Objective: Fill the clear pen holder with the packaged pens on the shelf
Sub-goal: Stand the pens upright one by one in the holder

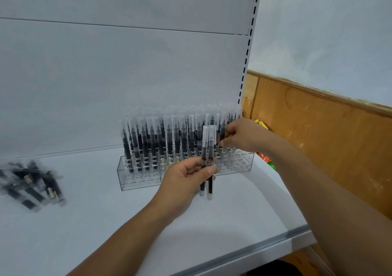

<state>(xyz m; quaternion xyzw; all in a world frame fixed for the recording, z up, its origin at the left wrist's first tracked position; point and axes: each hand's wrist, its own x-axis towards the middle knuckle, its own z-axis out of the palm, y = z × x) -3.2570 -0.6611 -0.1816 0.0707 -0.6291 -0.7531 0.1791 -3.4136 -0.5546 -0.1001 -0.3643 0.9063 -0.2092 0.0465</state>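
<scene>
Holder (127,183) stood at the shelf's (106,222) back right, free holes (235,162) at its right end; right hand (239,135), nearer, pinched an upright pen (222,130) there; left hand (184,176) gripped two upright pens (209,142) just before it.

The loose pens (31,182) lay blurred, cut off by the left edge. A colourful packet (267,161) showed only in slivers behind the right hand (239,135).
</scene>
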